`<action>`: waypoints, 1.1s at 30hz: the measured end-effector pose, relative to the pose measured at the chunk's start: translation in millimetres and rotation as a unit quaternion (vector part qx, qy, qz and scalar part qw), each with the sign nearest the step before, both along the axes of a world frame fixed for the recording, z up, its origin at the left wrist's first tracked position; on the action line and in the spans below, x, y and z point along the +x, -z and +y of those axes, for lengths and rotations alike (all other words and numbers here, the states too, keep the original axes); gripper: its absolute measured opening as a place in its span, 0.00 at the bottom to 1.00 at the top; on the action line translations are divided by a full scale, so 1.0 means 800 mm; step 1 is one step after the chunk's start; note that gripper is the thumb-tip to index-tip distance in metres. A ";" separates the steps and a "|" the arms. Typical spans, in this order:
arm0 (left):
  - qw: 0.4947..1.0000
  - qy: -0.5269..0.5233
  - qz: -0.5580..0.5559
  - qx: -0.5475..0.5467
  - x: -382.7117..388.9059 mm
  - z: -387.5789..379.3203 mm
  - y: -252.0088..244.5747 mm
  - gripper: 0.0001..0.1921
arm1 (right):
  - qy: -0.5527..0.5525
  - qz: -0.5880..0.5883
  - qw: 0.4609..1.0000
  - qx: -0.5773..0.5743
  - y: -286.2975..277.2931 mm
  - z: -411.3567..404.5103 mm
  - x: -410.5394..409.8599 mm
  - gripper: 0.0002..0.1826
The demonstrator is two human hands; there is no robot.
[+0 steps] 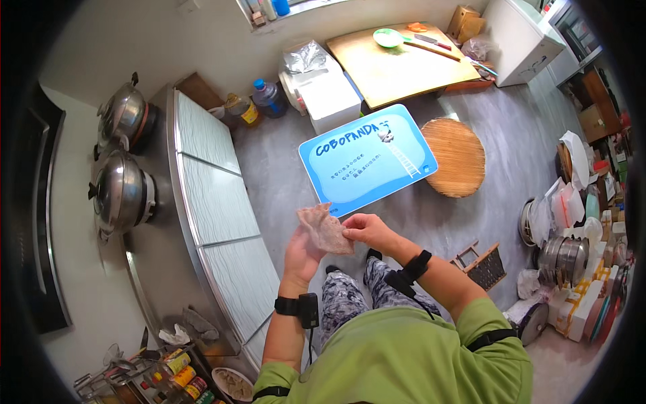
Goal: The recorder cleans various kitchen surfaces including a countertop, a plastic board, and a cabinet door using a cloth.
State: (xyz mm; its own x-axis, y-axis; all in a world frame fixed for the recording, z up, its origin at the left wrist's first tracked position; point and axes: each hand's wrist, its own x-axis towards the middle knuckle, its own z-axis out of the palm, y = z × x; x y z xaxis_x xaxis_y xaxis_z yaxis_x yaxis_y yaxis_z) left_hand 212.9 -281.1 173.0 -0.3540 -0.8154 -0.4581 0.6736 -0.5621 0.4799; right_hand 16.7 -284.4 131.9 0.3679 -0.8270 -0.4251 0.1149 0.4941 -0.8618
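A crumpled, pinkish-brown piece of cloth (325, 233) is stretched between my two hands, above the floor in front of my feet. My left hand (303, 255) supports it from the left and below, with the fingers partly hidden behind it. The thumb and fingertips of my right hand (371, 232) pinch its right edge. Just beyond the cloth lies a blue folding-table top or mat (363, 161) with a printed panda and ladder. Beside that is a round slatted wooden board (454, 156).
On the left, a steel counter (156, 283) holds lidded steel pots (118, 194). Ahead stands a wooden board table (404, 70) with a green strainer (388, 38) and a knife (432, 41). A small wooden stool (482, 265) is at my right, near stacked pans (562, 260) and boxes.
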 end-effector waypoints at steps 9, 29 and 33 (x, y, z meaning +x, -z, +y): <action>0.990 0.009 -0.133 0.056 -0.026 -0.055 0.075 0.18 | 0.113 0.064 0.990 0.051 0.033 -0.032 -0.048 0.05; 0.880 0.238 -0.330 0.244 -0.077 -0.071 0.234 0.15 | 0.351 -0.199 0.890 0.215 0.175 -0.122 -0.126 0.07; 0.884 0.207 -0.335 0.253 -0.075 -0.055 0.273 0.14 | 0.337 -0.150 0.917 0.154 0.190 -0.156 -0.172 0.06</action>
State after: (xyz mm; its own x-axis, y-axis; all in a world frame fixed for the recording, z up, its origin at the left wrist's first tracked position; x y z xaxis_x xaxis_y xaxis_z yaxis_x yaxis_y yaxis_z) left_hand 152.7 -325.3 -45.6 -0.0859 -0.3096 -0.9470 0.0201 -0.9508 0.3090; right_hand -121.1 -409.1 -19.9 -0.0439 -0.7676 -0.6394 0.6923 0.4380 -0.5734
